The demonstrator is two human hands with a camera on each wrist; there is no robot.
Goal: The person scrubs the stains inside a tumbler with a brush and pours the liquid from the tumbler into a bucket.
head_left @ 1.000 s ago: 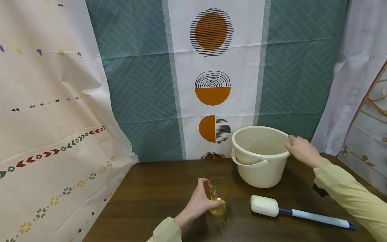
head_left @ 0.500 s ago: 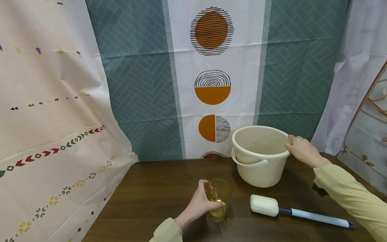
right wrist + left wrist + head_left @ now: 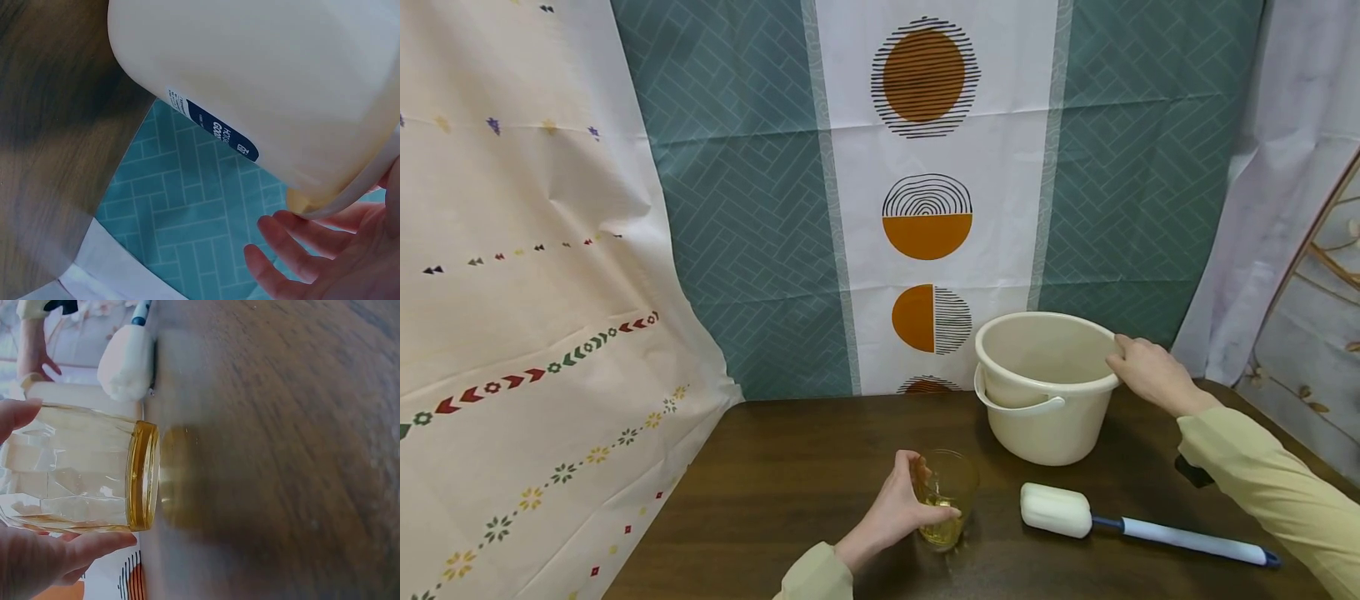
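My left hand point(image 3: 901, 502) holds a see-through amber drinking glass point(image 3: 953, 483), thumb on the near side and fingers on the far side. In the left wrist view the faceted glass point(image 3: 69, 469) has its thick base right at the tabletop, where its reflection shows. At the back right, my right hand point(image 3: 1153, 375) grips the rim of a cream plastic bucket point(image 3: 1048, 425), whose white bail handle hangs at its front. The right wrist view shows spread fingers point(image 3: 294, 250) under the bucket's rim, with a dark blue label point(image 3: 219, 128) on the wall; the thumb is hidden there.
A bottle brush with a white sponge head point(image 3: 1056, 509) and pale blue handle point(image 3: 1195, 540) lies in front of the bucket. The dark wooden table point(image 3: 760, 500) ends at a patterned curtain point(image 3: 760, 250) behind and a cream cloth point(image 3: 550, 375) on the left.
My left hand has brought the glass slightly down and toward me. My right hand stays on the bucket rim, and the bucket and brush keep their places.
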